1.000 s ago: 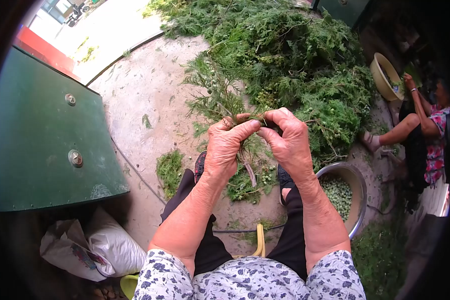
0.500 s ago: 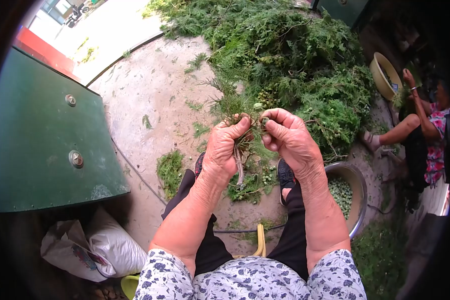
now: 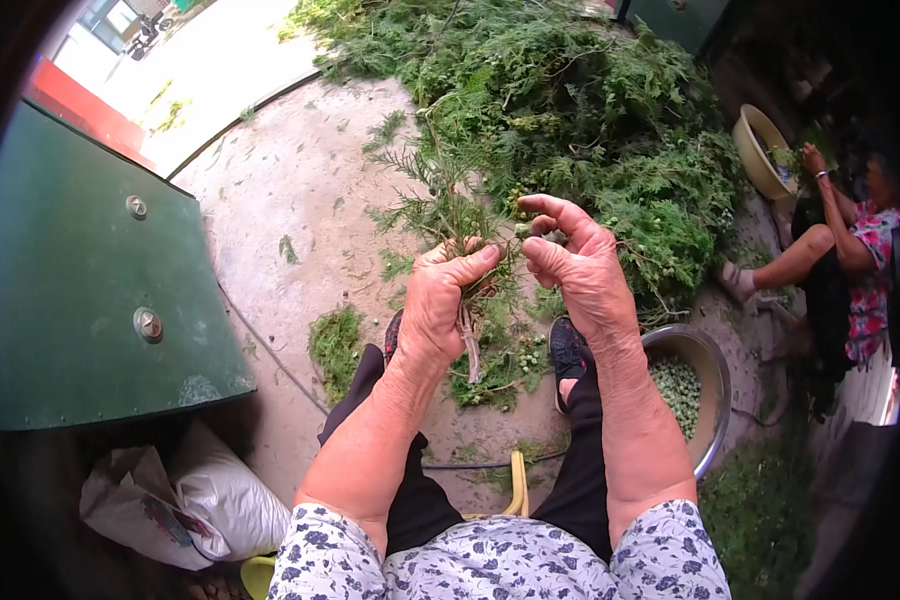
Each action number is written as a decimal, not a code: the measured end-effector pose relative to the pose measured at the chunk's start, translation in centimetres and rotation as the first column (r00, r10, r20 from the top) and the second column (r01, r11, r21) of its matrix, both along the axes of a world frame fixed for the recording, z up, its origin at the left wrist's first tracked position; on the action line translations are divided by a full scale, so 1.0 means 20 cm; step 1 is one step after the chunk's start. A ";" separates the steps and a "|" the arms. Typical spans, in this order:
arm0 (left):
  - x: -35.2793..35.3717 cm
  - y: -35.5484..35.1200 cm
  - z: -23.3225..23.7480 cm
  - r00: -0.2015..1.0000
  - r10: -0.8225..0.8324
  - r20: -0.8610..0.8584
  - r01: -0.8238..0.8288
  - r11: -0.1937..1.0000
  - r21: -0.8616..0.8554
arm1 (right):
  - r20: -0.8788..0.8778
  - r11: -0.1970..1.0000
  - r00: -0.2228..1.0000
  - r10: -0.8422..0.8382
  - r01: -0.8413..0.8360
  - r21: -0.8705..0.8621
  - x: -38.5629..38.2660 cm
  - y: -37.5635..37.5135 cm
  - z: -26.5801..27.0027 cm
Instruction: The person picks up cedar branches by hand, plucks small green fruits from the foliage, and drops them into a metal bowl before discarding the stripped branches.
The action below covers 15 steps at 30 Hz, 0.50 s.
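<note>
My left hand [image 3: 448, 290] is closed round a bunch of green sprigs [image 3: 448, 200], with the woody stems [image 3: 469, 345] hanging below the fist. Just right of the sprigs is my right hand [image 3: 580, 265], its thumb and index finger apart. A small green cone [image 3: 522, 230] shows beside those fingertips, on the edge of the sprigs. Under my right forearm stands a metal-rimmed basin [image 3: 718, 385] holding small green cones [image 3: 678, 392]. Loose green cuttings [image 3: 500, 375] lie on the ground between my shoes.
A large heap of green branches [image 3: 610, 130] lies ahead. At the right sits another person [image 3: 850, 250] beside a yellowish basin [image 3: 760, 160]. A green metal panel [image 3: 100, 290] and white sacks [image 3: 220, 500] are on the left. A dark cable [image 3: 280, 365] crosses the floor.
My right thumb and index finger have opened from their pinch. My left hand still holds the sprigs, slightly lower and further left.
</note>
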<state>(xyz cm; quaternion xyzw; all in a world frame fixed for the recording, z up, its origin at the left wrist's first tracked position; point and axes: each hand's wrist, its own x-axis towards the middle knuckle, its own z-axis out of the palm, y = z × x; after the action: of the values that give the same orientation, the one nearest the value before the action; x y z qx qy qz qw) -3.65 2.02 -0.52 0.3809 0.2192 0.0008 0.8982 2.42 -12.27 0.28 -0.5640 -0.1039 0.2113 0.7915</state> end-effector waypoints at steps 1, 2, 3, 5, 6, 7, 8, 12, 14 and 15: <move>-0.01 0.00 0.00 1.000 -0.017 0.000 0.017 1.000 0.009 | -0.001 1.000 1.000 -0.001 0.001 0.000 0.00 0.00 -0.01; -0.01 0.00 0.00 0.999 -0.033 -0.001 0.033 0.999 0.018 | -0.031 0.999 0.999 0.019 -0.020 -0.028 0.00 0.00 -0.02; -0.01 0.00 0.00 0.999 -0.034 -0.001 0.034 0.999 0.018 | -0.062 0.998 0.997 0.039 -0.043 -0.056 0.00 0.01 -0.03; -0.01 -0.01 0.00 0.999 -0.033 -0.018 0.033 0.999 0.027 | -0.043 0.998 0.999 -0.024 0.021 -0.056 -0.01 0.02 -0.03; -0.01 -0.01 0.01 0.999 -0.032 -0.018 0.033 0.999 0.027 | 0.087 0.986 0.993 -0.076 0.088 -0.143 -0.02 0.01 -0.03; -0.01 -0.02 0.02 0.998 -0.064 0.004 0.064 0.995 0.075 | 0.219 0.962 0.969 -0.116 0.164 -0.218 -0.02 0.01 -0.03; -0.01 -0.03 0.02 0.995 -0.097 0.025 0.093 0.988 0.122 | 0.220 0.962 0.969 -0.114 0.163 -0.219 -0.01 -0.01 -0.03; -0.02 -0.05 0.04 0.984 -0.143 0.103 0.129 0.983 0.133 | -0.320 0.994 0.947 0.026 0.009 0.107 -0.01 -0.03 -0.05; -0.01 -0.05 0.02 0.980 -0.149 0.132 0.126 0.978 0.163 | -0.459 0.978 0.889 0.005 0.092 0.189 -0.03 -0.01 -0.03; -0.01 -0.06 0.01 0.974 -0.163 0.160 0.131 0.972 0.194 | -0.459 0.978 0.888 0.007 0.090 0.189 -0.03 -0.01 -0.04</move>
<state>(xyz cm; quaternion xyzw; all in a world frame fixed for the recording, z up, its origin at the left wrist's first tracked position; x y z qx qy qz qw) -3.85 0.85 -0.30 0.4750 0.1098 -0.0124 0.8730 1.79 -12.46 -0.45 -0.4158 0.0762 0.3093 0.8519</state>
